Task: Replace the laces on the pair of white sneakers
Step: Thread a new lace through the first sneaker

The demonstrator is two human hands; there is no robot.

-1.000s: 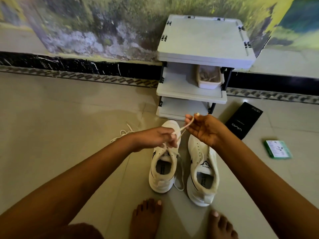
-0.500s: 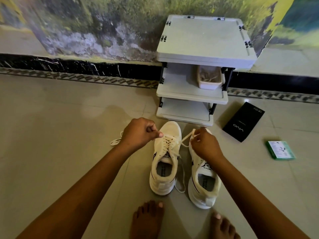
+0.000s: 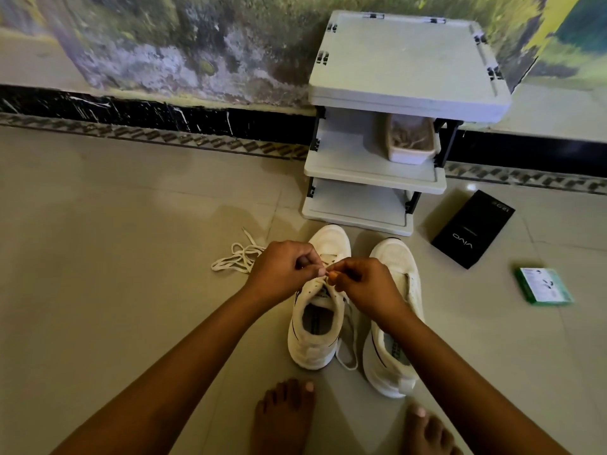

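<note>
- A tiled floor (image 3: 115,257) runs up to a dark skirting and a stained, painted wall at its far edge.
- A grey shelf rack (image 3: 404,60) stands against that wall, with a small tub (image 3: 410,142) of odds on its middle shelf.
- Two white sneakers sit side by side near the floor's near edge, toes toward the rack: the left sneaker (image 3: 317,343) is being worked on, while the right sneaker (image 3: 394,356) beside it shows no lace that I can see.
- The left hand (image 3: 282,274) and right hand (image 3: 368,284) meet over the left sneaker's eyelets, each grip pinching the lace (image 3: 328,272) at the fingertips.
- To do this well, I judge: keep the lace flat, pull even tension on both sides, and watch that the slack loop (image 3: 348,359) trailing by the heel does not snag.
- A loose lace (image 3: 236,259) lies in a tangle just left of the left hand; it could get mixed up with the working one.
- A black box (image 3: 473,228) and a green packet (image 3: 543,285) lie well apart to the right, out of the way.
- Bare feet (image 3: 284,418) rest at the near edge.
</note>
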